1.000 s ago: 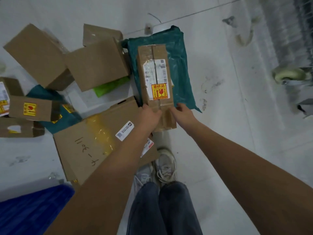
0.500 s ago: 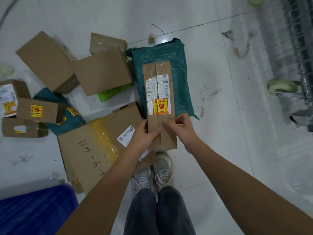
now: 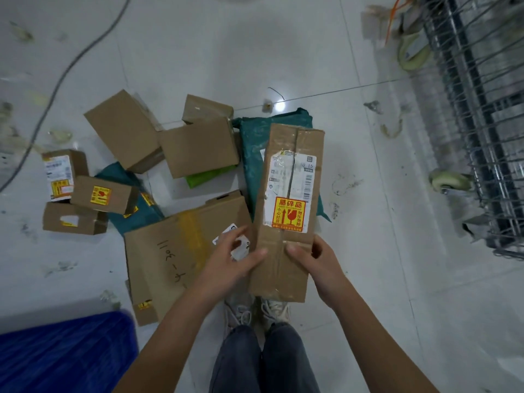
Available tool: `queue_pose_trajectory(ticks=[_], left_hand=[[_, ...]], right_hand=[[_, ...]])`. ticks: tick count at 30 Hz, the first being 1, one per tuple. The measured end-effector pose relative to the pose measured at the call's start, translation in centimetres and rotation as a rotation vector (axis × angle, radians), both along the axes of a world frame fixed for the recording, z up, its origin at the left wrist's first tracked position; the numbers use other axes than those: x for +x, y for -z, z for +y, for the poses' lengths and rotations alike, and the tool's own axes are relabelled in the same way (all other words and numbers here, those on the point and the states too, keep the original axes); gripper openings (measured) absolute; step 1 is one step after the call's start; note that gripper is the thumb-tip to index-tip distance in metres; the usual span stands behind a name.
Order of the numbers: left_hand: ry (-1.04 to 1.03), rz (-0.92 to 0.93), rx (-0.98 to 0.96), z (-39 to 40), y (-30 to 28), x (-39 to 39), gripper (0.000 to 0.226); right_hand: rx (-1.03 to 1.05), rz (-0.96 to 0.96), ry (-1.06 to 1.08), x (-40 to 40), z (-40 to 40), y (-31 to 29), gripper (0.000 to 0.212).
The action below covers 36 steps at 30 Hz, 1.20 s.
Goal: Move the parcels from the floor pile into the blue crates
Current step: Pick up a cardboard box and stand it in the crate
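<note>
White floor tiles (image 3: 283, 52), scuffed and littered with scraps, fill the view. Far out to the right of the right hand stands a wire roll cage (image 3: 487, 114) on a pale caster (image 3: 449, 180). Below and well left of the left hand shows a corner of the blue crate (image 3: 65, 353). Just left of the left hand, partly beneath it, a large flat carton (image 3: 175, 251) with handwriting lies on the floor. Between both hands is a long cardboard parcel (image 3: 289, 202) with a shipping label and a yellow fragile sticker (image 3: 289, 214); it is held above a teal poly mailer (image 3: 255, 154). Beyond the left hand sit several smaller brown boxes (image 3: 198, 147) and a green bag (image 3: 208, 177). The left hand (image 3: 235, 262) grips the parcel's near left edge, thumb on top; the right hand (image 3: 320, 265) grips the near right edge likewise. Grey sneakers (image 3: 255, 310) show just below the parcel's near end.
</note>
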<state>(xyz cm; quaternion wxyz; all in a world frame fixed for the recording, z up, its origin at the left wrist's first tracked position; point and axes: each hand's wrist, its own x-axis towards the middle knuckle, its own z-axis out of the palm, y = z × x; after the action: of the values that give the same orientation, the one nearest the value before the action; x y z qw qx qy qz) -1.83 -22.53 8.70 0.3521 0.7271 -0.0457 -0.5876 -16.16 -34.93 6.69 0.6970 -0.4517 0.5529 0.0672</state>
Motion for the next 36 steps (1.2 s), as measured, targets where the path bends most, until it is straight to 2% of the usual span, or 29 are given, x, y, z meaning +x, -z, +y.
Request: queue_pose_trajectory(ticks=[2,5,8,10,13,15,20,24,26,32,36], left_hand=[[-0.045,-0.039,0.011,-1.0,-0.2,2.0,0.117],[-0.088,0.008,-0.060,-2.5,-0.2,5.5,0.130],[0.019,0.042,-0.092,-3.2,-0.1,8.0,0.125],[0.062,0.069,-0.110,-3.1,-0.2,8.5,0.118],[0.049,0.075,-0.148,-2.2,-1.0,7.8,0.101],[0.000,0.085,-0.166,-1.4,-1.5,7.1,0.093],[-0.248,0.102,-0.253,2.0,-2.8,3.8,0.088],[-0.263,0.108,-0.230,6.4,-3.4,-1.5,0.082],[-0.339,0.114,-0.203,9.1,-3.2,-4.8,0.084],[-0.562,0.059,-0.175,14.4,-6.0,-11.4,0.067],[-0.687,-0.006,-0.169,17.7,-8.2,-13.4,0.069]], right_hand=[[0.002,-0.019,-0.038,0.0,1.0,-0.6,0.078],[0.023,-0.038,-0.120,-0.2,2.7,-0.9,0.068],[0.046,-0.054,-0.195,-0.4,3.8,-1.5,0.060],[0.059,-0.064,-0.206,-0.6,4.3,-2.2,0.071],[0.079,-0.124,-0.222,-0.7,5.0,-3.8,0.098],[0.076,-0.148,-0.226,-0.6,5.3,-4.8,0.102],[0.015,-0.164,-0.223,-0.9,5.6,-6.3,0.084],[0.004,-0.209,-0.206,-0.9,5.8,-5.8,0.080],[0.011,-0.215,-0.218,-1.1,5.8,-5.4,0.079],[0.040,-0.220,-0.403,-2.6,8.5,-7.0,0.075],[0.059,-0.239,-0.514,-2.5,11.6,-9.1,0.072]])
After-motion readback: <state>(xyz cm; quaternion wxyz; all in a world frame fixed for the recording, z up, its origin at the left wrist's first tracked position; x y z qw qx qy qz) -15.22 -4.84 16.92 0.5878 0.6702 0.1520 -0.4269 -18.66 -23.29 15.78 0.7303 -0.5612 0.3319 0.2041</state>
